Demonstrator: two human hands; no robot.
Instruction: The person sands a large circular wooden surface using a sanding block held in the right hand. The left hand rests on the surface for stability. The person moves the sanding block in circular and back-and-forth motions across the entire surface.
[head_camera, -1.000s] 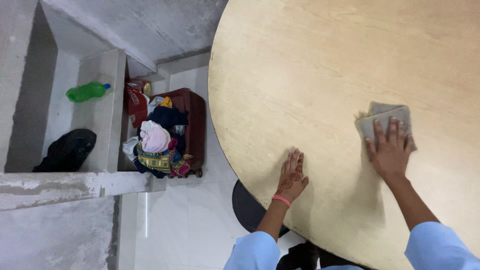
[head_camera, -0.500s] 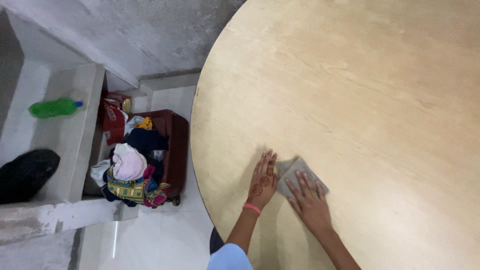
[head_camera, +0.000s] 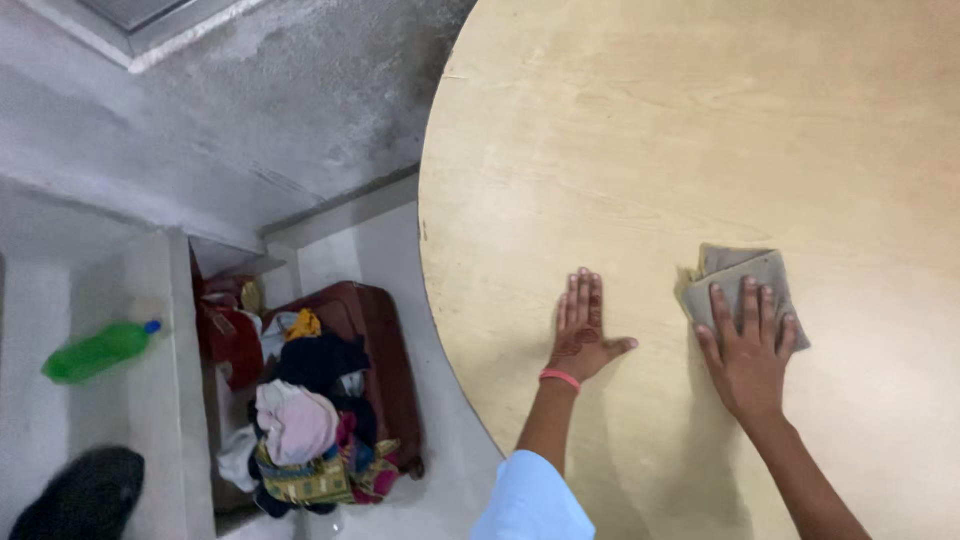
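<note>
Right hand (head_camera: 745, 355) spread flat on folded grey cloth (head_camera: 742, 280), left hand (head_camera: 582, 330) splayed on round wooden table (head_camera: 650, 130)

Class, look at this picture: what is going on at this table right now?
A person leans over a round wooden table. The right hand presses flat on a folded grey cloth lying on the tabletop. The left hand, with a pink wristband, rests flat on the bare wood beside it. On the floor stands an open maroon suitcase heaped with clothes.
</note>
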